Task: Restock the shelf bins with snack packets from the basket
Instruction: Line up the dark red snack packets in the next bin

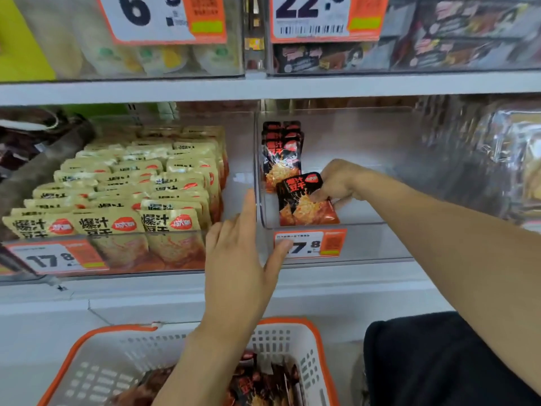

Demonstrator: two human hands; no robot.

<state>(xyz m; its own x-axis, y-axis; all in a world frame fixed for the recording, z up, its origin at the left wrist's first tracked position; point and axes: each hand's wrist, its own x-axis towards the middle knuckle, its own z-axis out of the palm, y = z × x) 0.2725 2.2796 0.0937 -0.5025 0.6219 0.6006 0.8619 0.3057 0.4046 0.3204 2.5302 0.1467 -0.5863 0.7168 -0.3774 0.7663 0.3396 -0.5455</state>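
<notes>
At the bottom of the frame sits the white basket (295, 344) with its orange rim, dark snack packets (257, 385) still heaped inside, so the restocking looks far from done. Rising from it through the lower middle, the left hand (237, 253) is spread with straight fingers, thumb against the front of the clear bin (366, 241) at centre right and forefinger at its corner — it seems to be steadying the bin. Its price tag (310, 244) is partly covered but shows "7.8". Just inside, the right hand (336, 183) pinches a black and red packet (304, 200) between thumb and curled fingers, the packet tilted on the bin floor near the front wall. The step in hand looks like placing this packet; next it wants standing upright against the few black packets (281, 153) behind it, then another reach into the basket. To the left, a fuller bin holds beige packets (123, 197) in rows, tagged "17.8" (55, 259). Farthest, along the top, larger tags read "6" (158, 16) and "22" (319, 16); the smaller print is too blurred to read.
</notes>
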